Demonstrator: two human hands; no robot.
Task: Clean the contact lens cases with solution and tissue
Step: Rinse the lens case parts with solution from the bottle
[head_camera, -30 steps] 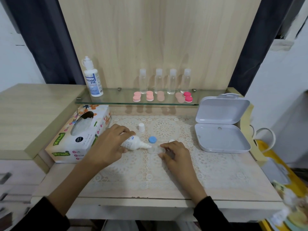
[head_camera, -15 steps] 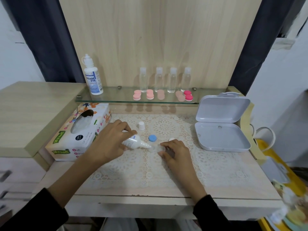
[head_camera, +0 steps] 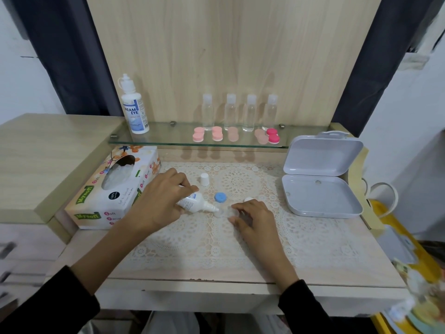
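Desk (head_camera: 216, 286), left hand (head_camera: 159, 203) angles bottle (head_camera: 192, 202) toward case (head_camera: 222, 214)

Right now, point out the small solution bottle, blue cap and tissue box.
small solution bottle (head_camera: 191, 202): head view, white body behind the nozzle.
blue cap (head_camera: 220, 197): head view, centre of its top.
tissue box (head_camera: 116, 200): head view, panel below the opening.

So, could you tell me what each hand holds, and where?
Left hand: small white plastic bottle, by its body. Right hand: clear lens case, at its right end.
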